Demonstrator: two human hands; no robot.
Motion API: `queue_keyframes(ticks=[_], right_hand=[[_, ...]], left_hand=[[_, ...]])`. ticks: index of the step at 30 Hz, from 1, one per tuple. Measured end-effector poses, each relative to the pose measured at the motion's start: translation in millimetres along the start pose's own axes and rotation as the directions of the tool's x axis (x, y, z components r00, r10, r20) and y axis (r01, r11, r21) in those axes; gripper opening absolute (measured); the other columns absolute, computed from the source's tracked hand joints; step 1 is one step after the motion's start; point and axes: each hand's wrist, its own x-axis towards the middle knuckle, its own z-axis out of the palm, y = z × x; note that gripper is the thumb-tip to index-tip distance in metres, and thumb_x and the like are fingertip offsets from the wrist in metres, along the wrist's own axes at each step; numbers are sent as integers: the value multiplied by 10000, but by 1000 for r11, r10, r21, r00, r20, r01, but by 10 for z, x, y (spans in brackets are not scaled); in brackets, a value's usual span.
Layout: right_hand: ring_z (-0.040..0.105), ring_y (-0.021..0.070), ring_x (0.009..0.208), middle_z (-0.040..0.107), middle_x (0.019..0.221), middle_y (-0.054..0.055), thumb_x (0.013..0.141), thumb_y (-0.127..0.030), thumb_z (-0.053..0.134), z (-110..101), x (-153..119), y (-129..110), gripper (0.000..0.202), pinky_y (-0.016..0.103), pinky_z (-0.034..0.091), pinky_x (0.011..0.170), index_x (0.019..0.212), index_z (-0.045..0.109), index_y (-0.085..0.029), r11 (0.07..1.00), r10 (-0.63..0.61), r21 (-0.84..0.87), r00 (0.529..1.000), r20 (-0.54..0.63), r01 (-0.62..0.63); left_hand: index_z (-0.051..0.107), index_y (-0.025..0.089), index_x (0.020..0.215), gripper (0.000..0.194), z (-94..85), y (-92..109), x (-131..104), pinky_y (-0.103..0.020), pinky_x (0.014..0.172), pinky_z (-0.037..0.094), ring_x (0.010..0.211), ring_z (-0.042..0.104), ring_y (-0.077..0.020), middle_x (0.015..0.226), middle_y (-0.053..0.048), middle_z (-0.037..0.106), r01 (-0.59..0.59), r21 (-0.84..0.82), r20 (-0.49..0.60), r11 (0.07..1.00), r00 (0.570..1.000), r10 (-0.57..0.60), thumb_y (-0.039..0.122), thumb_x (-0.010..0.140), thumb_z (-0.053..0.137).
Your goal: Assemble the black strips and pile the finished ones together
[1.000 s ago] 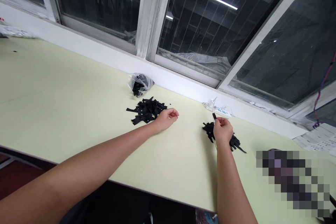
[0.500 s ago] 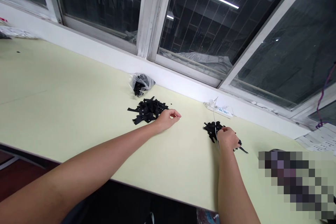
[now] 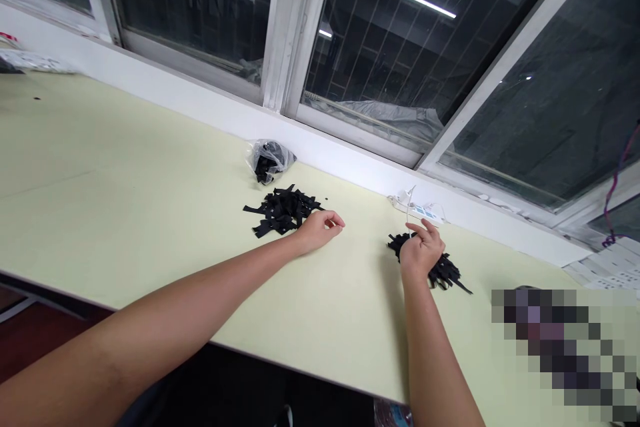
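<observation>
My left hand (image 3: 320, 229) rests at the right edge of a loose pile of black strips (image 3: 283, 210), thumb and index finger pinched together; anything between the fingertips is too small to make out. Over the other pile of black strips (image 3: 445, 271), at the right, is my right hand (image 3: 423, 250) with its fingers apart. A thin white cable (image 3: 411, 203) runs down to its fingers and seems to touch them. The hand covers the middle of that pile. Behind the left pile stands a clear plastic bag (image 3: 273, 161) with black pieces inside.
A white power strip (image 3: 425, 212) lies by the wall ledge under the windows. White slotted items (image 3: 613, 267) are at the far right, above a blurred-out area. White plastic packaging (image 3: 40, 61) lies at the far left. The pale table's front edge (image 3: 300, 368) crosses below my arms.
My right hand has moved up and left from the right pile, and its fingers have spread beside the cable. More of that pile's right part shows. My left hand has stayed nearly still.
</observation>
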Motion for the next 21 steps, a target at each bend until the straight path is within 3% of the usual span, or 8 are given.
queue_keyframes(ticks=[2, 3, 6, 8, 11, 14, 18, 21], right_hand=[[594, 240, 1097, 699, 1098, 44, 636, -114, 394, 76, -75, -86, 326, 390, 410, 1009, 670, 705, -205, 957, 174, 227, 983, 59, -183], [624, 231, 1045, 716, 1001, 45, 616, -117, 406, 101, -106, -131, 279, 379, 446, 969, 626, 671, -201, 892, 298, 317, 946, 126, -323], [674, 212, 807, 628, 651, 20, 608, -111, 436, 102, -157, -273, 161, 363, 531, 769, 601, 569, -201, 578, 607, 408, 707, 364, -707], [618, 173, 591, 486, 516, -29, 630, -105, 441, 61, -164, -349, 122, 342, 533, 631, 624, 505, -209, 387, 670, 410, 557, 490, -826], [352, 89, 363, 322, 466, -84, 658, -108, 445, 16, -174, -395, 121, 248, 409, 429, 629, 405, -218, 249, 612, 391, 457, 645, -886], [326, 72, 369, 386, 515, -77, 648, -113, 475, 45, -212, -378, 104, 215, 324, 377, 670, 448, -211, 309, 577, 349, 466, 671, -885], [568, 121, 575, 613, 769, -1, 642, -179, 559, 120, -283, -376, 167, 250, 462, 483, 806, 588, -193, 528, 549, 282, 576, 606, -801], [585, 141, 633, 637, 836, 19, 656, -290, 616, 145, -320, -416, 172, 252, 450, 484, 798, 604, -194, 668, 486, 235, 654, 580, -706]], left_hand=[[696, 166, 860, 132, -12, 25, -27, -283, 728, 483, 803, 623, -164, 885, -42, 692, -17, 49, 19, 999, 1000, 17, 226, 815, 587], [693, 168, 859, 132, -21, 40, -43, -280, 726, 480, 798, 618, -161, 898, -42, 687, -48, 81, 45, 996, 998, 44, 210, 816, 575], [687, 175, 847, 176, -45, 94, -99, -283, 758, 472, 826, 612, -167, 930, -46, 675, -218, 191, 195, 957, 964, 181, 123, 791, 528], [687, 178, 857, 238, -47, 136, -140, -288, 815, 466, 879, 615, -178, 944, -50, 675, -322, 223, 318, 920, 916, 244, 76, 786, 484], [672, 184, 905, 266, -25, 204, -204, -282, 860, 451, 937, 614, -179, 991, -50, 674, -384, 222, 417, 896, 869, 268, 79, 823, 443], [619, 197, 986, 160, -12, 258, -246, -274, 771, 441, 873, 597, -165, 1020, -39, 653, -366, 243, 348, 898, 897, 271, 216, 861, 521], [503, 197, 778, 291, -108, 256, -175, -265, 581, 326, 638, 466, -132, 723, 20, 546, -193, 332, 62, 923, 981, 183, 432, 772, 673], [352, 203, 634, 458, -256, 200, -29, -259, 547, 256, 552, 323, -100, 581, 62, 353, -69, 251, -169, 965, 979, 114, 473, 713, 714]])
